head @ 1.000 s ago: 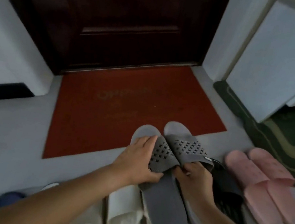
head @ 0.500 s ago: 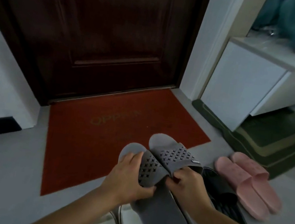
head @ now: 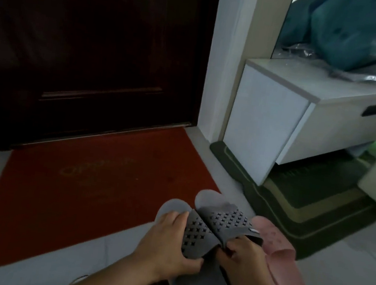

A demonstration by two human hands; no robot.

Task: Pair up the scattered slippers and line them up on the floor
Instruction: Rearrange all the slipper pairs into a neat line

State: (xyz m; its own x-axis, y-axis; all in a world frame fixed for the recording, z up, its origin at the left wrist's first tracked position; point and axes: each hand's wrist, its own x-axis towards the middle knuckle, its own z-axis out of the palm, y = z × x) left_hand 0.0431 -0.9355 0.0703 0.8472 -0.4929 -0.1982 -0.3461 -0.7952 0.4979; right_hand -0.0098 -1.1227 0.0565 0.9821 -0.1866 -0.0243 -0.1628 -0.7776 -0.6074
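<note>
Left hand (head: 168, 243) and right hand (head: 245, 259) grip 2 grey slippers (head: 216, 223).

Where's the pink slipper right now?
The pink slipper lies on the floor at lower right of the head view, beside the grey slippers, just before the green mat.

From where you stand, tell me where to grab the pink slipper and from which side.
Grip the pink slipper by its strap band, likely coming from the right: the band arches up from the sole, and the grey slippers held in the left hand and right hand crowd its left edge.
</note>
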